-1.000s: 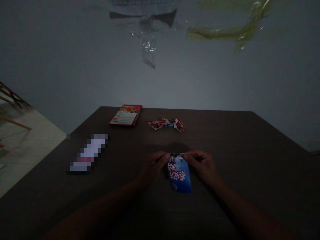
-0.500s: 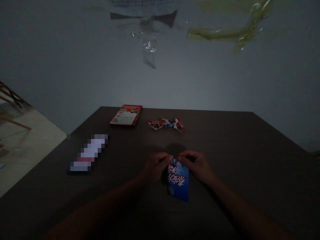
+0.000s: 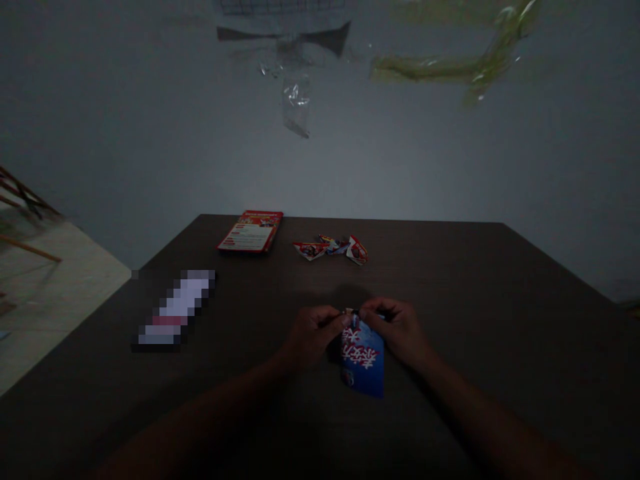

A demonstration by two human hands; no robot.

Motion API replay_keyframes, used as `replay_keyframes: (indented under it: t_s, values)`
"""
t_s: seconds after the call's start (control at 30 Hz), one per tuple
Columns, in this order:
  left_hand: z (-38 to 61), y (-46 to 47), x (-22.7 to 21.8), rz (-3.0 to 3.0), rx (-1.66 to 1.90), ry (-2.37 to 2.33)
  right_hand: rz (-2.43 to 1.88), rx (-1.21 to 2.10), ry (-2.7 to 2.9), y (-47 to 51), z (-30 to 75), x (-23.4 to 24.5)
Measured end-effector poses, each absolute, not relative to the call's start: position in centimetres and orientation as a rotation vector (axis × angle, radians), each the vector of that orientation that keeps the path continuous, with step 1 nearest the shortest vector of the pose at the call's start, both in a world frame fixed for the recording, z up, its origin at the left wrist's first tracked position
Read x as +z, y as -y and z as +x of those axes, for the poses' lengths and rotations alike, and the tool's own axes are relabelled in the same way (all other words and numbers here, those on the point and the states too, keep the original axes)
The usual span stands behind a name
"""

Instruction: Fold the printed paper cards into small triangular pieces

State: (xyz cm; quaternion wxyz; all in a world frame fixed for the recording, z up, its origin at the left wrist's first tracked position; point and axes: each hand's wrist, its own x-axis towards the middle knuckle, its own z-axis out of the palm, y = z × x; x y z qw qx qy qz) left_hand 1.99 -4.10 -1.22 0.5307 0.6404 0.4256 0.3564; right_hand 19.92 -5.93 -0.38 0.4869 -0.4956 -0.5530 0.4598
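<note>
We see a thin blue printed sheet [image 3: 369, 379], its far edge pinched between the left hand [image 3: 315, 337] and the right hand [image 3: 400, 330] and partly hidden there. Its near end extends toward us, the bottom edge slightly curved, over the counter [image 3: 450, 280]; whether it touches, we cannot tell. We make out white characters outlined in red, deeper blue below, and a small, blurred emblem near the lower left corner

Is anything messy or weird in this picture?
Yes. The red-and-white scraps, toward the far edge of the table, look crumpled and twisted, while the red-edged stack nearby lies flat. On the wall, the yellowish tape looks wrinkled, and there's a stray clear plastic piece. Nothing looks spilled near the blue packet.
</note>
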Motion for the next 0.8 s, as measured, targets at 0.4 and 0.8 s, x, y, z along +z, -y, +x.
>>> replay_keyframes:
  t_s: [0.4,0.8]
  values:
    - [1.90,4.51,-0.59,1.541,0.843,-0.976,-1.181,1.145,1.389,5.77,19.94,-0.54]
    - [2.19,4.26,-0.86,1.464,0.771,-0.984,-1.164,1.164,1.327,5.86,20.20,-0.50]
